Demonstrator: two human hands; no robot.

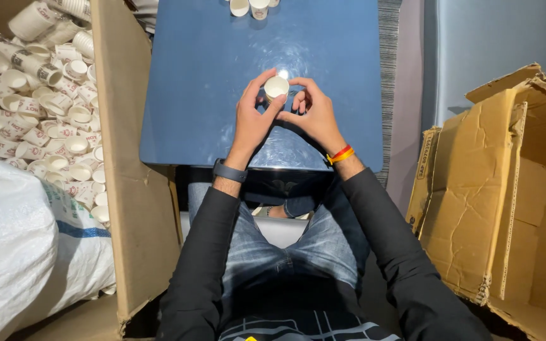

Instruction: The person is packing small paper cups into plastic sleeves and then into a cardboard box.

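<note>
A small white paper cup (277, 87) sits between my two hands above the blue table (210, 63), its open mouth facing up. My left hand (252, 117) grips its left side with thumb and fingers. My right hand (311, 113) curls round its right side, fingertips touching the cup. A dark band is on my left wrist, a red and yellow thread on my right wrist. Both sleeves are dark.
A big cardboard box (127, 189) at the left holds several loose white paper cups (45, 107). A white sack (20, 246) lies in front of it. Another torn cardboard box (507, 202) stands at the right. Three cups (251, 7) stand at the table's far edge.
</note>
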